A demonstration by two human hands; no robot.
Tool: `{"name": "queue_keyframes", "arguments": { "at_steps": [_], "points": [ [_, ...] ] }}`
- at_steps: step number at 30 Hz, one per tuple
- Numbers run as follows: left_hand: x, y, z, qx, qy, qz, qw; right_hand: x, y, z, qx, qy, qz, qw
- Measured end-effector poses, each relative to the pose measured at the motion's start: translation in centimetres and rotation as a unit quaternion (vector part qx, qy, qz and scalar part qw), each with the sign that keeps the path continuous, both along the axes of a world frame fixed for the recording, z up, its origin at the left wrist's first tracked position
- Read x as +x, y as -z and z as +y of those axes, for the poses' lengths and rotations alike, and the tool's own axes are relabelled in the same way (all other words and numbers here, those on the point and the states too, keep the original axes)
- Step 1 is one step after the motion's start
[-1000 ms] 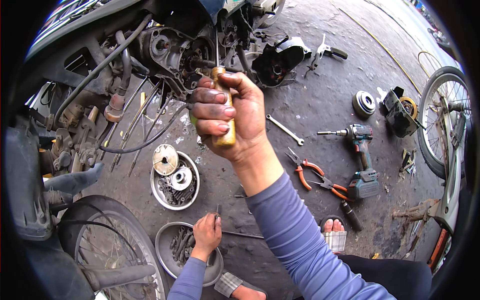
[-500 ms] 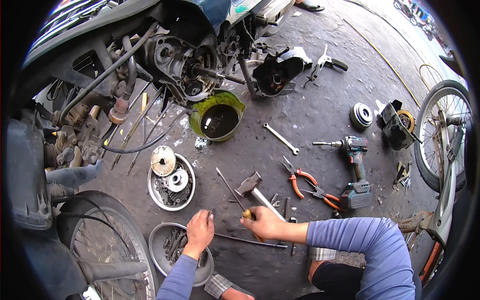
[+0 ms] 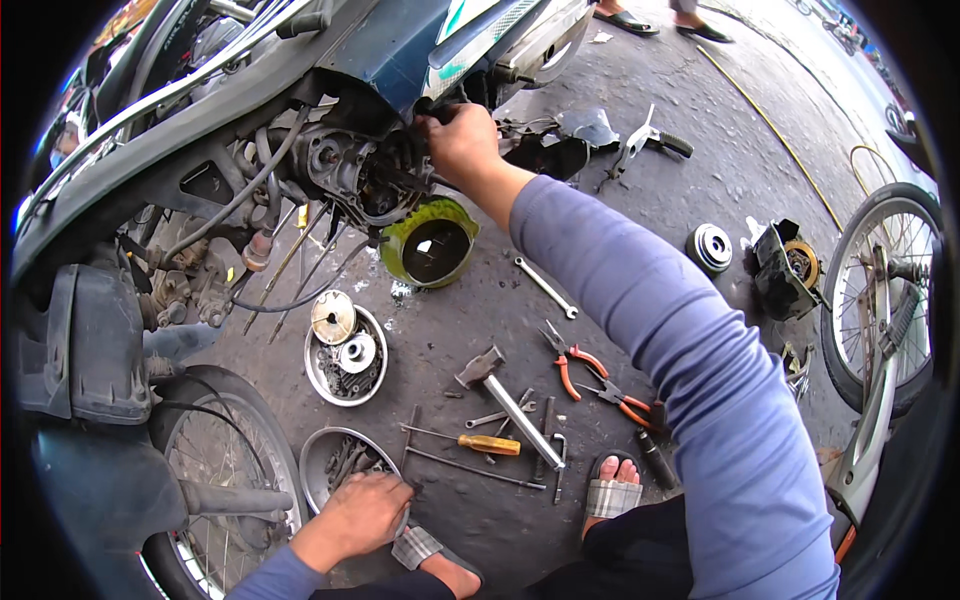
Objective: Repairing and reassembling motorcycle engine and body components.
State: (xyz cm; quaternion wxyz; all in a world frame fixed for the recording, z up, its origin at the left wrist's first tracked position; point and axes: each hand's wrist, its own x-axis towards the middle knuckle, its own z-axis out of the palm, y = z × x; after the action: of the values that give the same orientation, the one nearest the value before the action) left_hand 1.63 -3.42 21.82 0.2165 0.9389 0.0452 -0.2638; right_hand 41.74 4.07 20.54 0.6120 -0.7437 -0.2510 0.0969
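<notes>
Tools lie spread on the ground within arm's reach. The right hand [image 3: 458, 140] is up at the motorbike engine [image 3: 365, 180], fingers curled closed on a part there; what exactly cannot be told. The left hand [image 3: 362, 512] rests, fingers bent, on the rim of a metal bowl [image 3: 322, 460], by the screwdriver [image 3: 478, 442] and hammer [image 3: 505, 395].

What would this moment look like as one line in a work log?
right hand: reaching into motorcycle engine | left hand: on metal parts bowl | ground: hammer, yellow-handled screwdriver, orange pliers
</notes>
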Motion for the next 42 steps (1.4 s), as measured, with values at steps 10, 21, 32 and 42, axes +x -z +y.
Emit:
{"name": "queue_keyframes", "arguments": {
  "at_steps": [10, 21, 32, 42],
  "points": [
    [1.7, -7.4, -3.8, -0.004, -0.175, -0.019, 0.984, 0.1, -0.4, -0.6, 0.024, 0.033, -0.105, 0.994],
    [3.4, -5.8, -2.1, -0.007, -0.174, -0.051, 0.983, 1.3, 0.0, -1.1, -0.035, -0.005, -0.131, 0.991],
    [9.0, -2.3, 0.4, -0.351, -0.453, -0.103, 0.813, 3.8, -0.8, -3.0, -0.108, -0.083, -0.135, 0.982],
    [31.3, 0.7, 8.9, 0.154, -0.336, -0.588, 0.719, 6.1, 2.1, -1.2, 0.073, -0.052, -0.213, 0.973]
  ]
}}
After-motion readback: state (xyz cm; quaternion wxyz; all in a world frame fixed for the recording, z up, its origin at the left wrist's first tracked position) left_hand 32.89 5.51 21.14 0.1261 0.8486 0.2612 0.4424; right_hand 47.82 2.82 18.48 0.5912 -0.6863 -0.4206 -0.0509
